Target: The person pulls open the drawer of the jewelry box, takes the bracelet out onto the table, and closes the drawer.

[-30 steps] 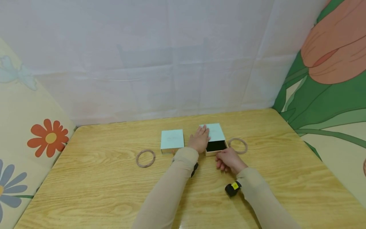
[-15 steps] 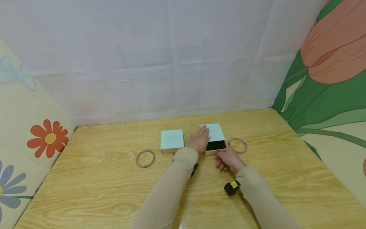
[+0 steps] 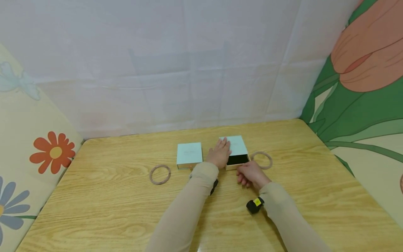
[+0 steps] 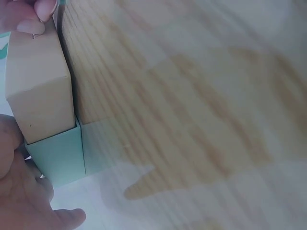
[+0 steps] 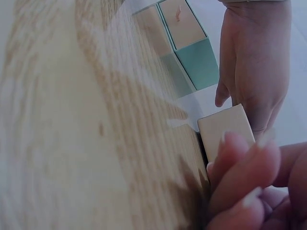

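A pale blue drawer-style gift box lies on the table, its cream drawer partly out with a black interior. My left hand rests on the left part of the box's blue sleeve, fingers stretched over its top; in the left wrist view its thumb sticks out to the side. At the drawer's front, my right hand has curled fingers, and thumb and fingertips meet there in the left wrist view. Any tab between them is hidden. A pinkish bangle lies just right of the box.
A second pale blue box, closed, stands to the left; its front shows a small pink tab in the right wrist view. Another pinkish bangle lies left of it. The wood-grain table meets a white cloth backdrop.
The drawer has slid slightly into its sleeve, and my right hand has moved a little forward with it. My left hand has stayed in place on the box.
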Tool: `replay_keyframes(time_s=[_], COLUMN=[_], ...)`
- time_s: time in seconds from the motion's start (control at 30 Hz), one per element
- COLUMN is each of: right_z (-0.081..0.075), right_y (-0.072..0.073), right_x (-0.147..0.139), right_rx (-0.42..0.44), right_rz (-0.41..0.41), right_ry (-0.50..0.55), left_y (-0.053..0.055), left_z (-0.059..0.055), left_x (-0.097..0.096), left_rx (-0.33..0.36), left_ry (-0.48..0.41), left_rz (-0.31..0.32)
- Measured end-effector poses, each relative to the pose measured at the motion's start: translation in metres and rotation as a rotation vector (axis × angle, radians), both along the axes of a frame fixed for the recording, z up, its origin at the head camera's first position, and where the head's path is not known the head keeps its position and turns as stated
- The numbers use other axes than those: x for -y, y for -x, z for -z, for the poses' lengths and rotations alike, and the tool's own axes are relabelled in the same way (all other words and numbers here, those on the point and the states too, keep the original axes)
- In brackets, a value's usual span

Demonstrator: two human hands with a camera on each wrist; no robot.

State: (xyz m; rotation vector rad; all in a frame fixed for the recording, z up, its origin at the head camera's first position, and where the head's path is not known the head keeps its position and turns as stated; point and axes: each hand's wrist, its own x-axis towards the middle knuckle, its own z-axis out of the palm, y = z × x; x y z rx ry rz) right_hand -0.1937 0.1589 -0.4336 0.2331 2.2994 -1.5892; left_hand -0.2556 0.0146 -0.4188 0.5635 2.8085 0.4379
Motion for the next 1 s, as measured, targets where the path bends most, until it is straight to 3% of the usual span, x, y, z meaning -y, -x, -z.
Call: replay_keyframes(time_s=[0.23, 1.0], right_z=[0.0011, 0.0003], right_y=[0.0022, 0.0066], right_x=[0.0000, 0.0012], right_rx=[-0.002, 0.005], right_rz=[0.001, 0.000], right_ry=[-0.004, 0.008], left_y=[-0.0025, -0.0006], left_z=[-0.0035, -0.0003], left_x=[0.0003, -0.0007], left_rx=[-0.013, -0.023], left_ry=[0.008, 0.040], left_rz=[-0.001, -0.005])
